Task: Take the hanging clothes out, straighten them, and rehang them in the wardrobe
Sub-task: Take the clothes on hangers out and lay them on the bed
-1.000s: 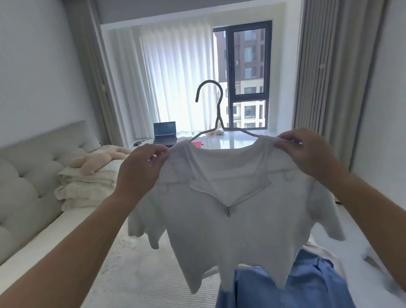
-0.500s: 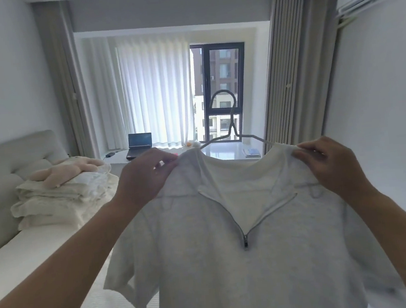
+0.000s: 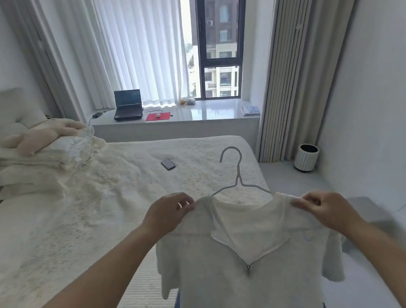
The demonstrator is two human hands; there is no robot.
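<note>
White-grey knit top (image 3: 248, 273) on its wire hanger (image 3: 239, 177) sits a lot lower in the head view than half a second ago. Back then it was held up against the window and curtains; now the hook shows against the bed (image 3: 79, 215), and the view has tipped down with it. My guess is the person is done eyeballing it held high and is either bringing it down to smooth it or about to turn for the wardrobe, which isn't in shot, so rehanging is still to come.

Grip looks the same as before. Left hand (image 3: 170, 212) pinches the left shoulder seam, fingers curled over the fabric. Right hand (image 3: 326, 206) pinches the right shoulder the same way. The top hangs between and below both hands, collar unzipped, hook poking up and away toward the far side. A phone (image 3: 168, 164) lies on the bed further off, well apart from it all.
</note>
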